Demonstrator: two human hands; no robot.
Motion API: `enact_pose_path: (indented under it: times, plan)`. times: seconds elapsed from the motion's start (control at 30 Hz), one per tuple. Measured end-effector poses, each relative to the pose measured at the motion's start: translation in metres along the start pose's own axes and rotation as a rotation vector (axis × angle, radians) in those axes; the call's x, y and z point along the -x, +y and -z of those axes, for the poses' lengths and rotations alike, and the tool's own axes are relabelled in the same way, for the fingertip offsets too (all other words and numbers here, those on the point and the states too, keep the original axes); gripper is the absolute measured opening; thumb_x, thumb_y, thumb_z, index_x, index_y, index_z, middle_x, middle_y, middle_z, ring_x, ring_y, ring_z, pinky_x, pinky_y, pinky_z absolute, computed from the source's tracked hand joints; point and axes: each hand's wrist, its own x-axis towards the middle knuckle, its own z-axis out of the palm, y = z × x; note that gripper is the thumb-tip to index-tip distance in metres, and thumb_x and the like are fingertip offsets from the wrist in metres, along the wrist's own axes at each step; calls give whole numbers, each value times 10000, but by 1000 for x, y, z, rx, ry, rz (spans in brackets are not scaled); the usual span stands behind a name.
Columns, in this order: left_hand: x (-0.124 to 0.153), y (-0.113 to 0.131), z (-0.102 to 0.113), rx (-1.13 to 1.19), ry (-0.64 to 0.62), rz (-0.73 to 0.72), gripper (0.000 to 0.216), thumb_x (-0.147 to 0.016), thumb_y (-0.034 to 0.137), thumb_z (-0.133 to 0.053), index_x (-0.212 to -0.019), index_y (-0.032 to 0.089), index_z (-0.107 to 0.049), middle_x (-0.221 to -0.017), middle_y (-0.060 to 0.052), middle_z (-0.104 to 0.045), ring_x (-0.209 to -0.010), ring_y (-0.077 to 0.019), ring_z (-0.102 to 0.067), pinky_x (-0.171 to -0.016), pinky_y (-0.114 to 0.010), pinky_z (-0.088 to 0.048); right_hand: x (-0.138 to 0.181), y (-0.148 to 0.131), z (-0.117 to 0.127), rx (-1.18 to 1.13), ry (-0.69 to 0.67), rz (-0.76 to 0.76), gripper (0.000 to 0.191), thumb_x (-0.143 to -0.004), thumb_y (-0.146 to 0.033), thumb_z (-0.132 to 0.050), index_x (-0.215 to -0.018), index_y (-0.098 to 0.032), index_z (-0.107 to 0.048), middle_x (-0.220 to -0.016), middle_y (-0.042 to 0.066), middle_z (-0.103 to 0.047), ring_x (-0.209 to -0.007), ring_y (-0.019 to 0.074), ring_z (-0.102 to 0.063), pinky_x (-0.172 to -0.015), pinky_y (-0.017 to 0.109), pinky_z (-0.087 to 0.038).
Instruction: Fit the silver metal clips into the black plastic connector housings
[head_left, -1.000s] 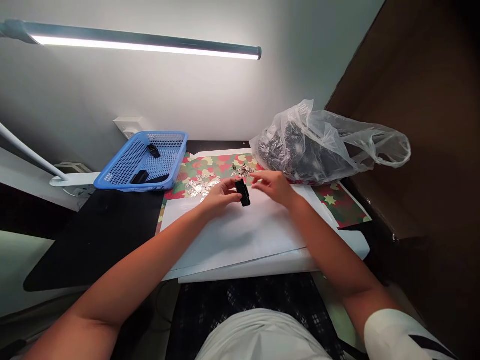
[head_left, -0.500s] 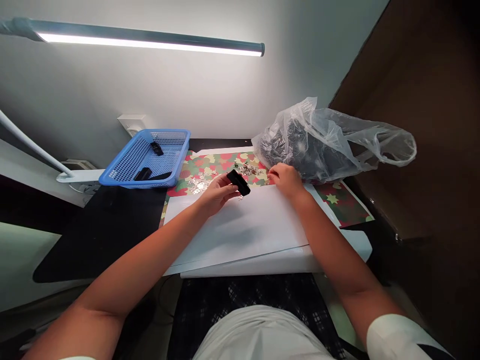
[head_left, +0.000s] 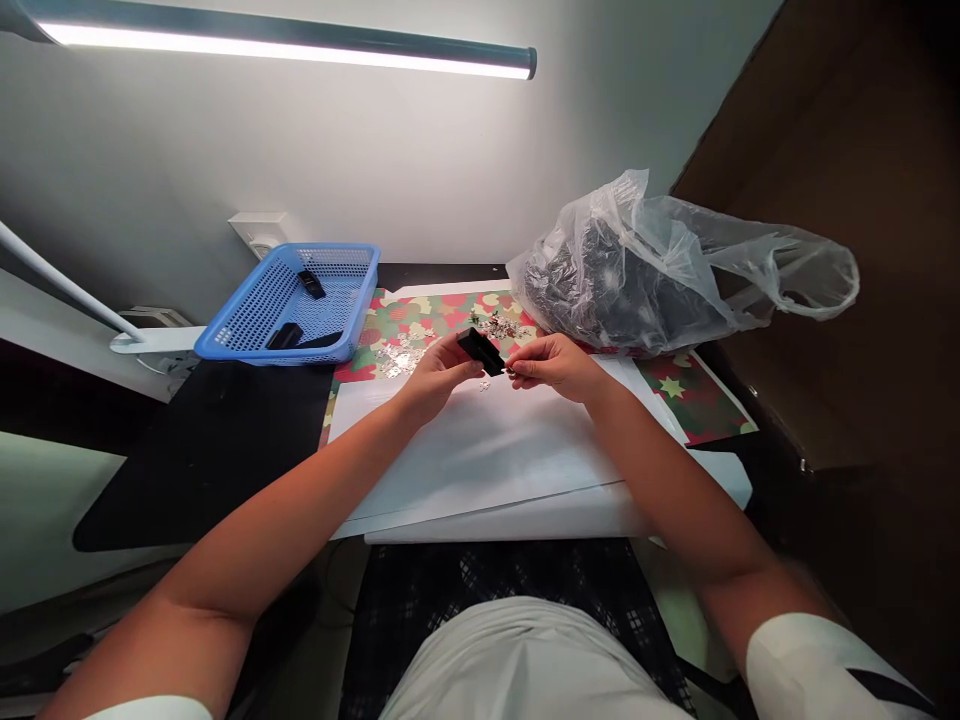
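Observation:
My left hand (head_left: 437,378) is closed on a black plastic piece (head_left: 481,352), a small oblong block held tilted above the white paper (head_left: 465,450). My right hand (head_left: 551,366) pinches a small metal piece (head_left: 511,371) at the lower right end of the block; whether the two touch I cannot tell. Behind the hands lie a pile of small brassy metal pieces (head_left: 501,325) and a scatter of flat silvery pieces (head_left: 401,360), both on red and green patterned paper (head_left: 442,303). One loose silvery piece (head_left: 485,386) rests just below the block.
At the left stands a blue plastic basket (head_left: 274,357) with several black pieces in it. A clear plastic bag (head_left: 607,280) full of dark items lies at the back right. A lit tube lamp (head_left: 300,45) hangs above, and a brown panel (head_left: 840,350) borders the right side.
My right hand has come from beside the brassy pile toward the black piece, now with a small metal piece in its fingertips. My left hand has kept hold of the black piece. The view has shifted slightly.

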Motion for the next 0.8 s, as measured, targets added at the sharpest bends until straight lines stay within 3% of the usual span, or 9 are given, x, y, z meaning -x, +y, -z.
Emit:
enact_pose_path:
  times: [0.33, 0.6, 0.8]
  plan:
    - [2, -1, -2, -60, -34, -36, 408, -667, 313, -884, -1030, 194, -740, -936, -67, -748, -880, -202, -697, -762, -309, -532, 3, -4, 1, 28, -21, -87, 431, -536, -424, -931, -783, -136, -727, -666, 20, -707, -598, 109, -673, -559, 205, -529]
    - [6, 3, -8, -40, -116, -24, 336, -667, 276, -889, -958, 180, -752, -888, -51, -742, -827, -175, -710, -777, -296, -563, 3, -3, -1, 28, -108, -141, 549, -503, -440, -949, -766, -181, -543, -581, -29, -657, -555, 119, -665, -529, 197, -503]
    - [4, 5, -7, -46, -66, -96, 326, -682, 288, -881, -972, 196, -765, -923, -62, -754, -851, -181, -714, -782, -291, -580, 3, -1, 2, 33, -110, -135, 498, -637, -550, -870, -900, -171, -683, -775, 52, -752, -639, 123, -696, -593, 210, -535]
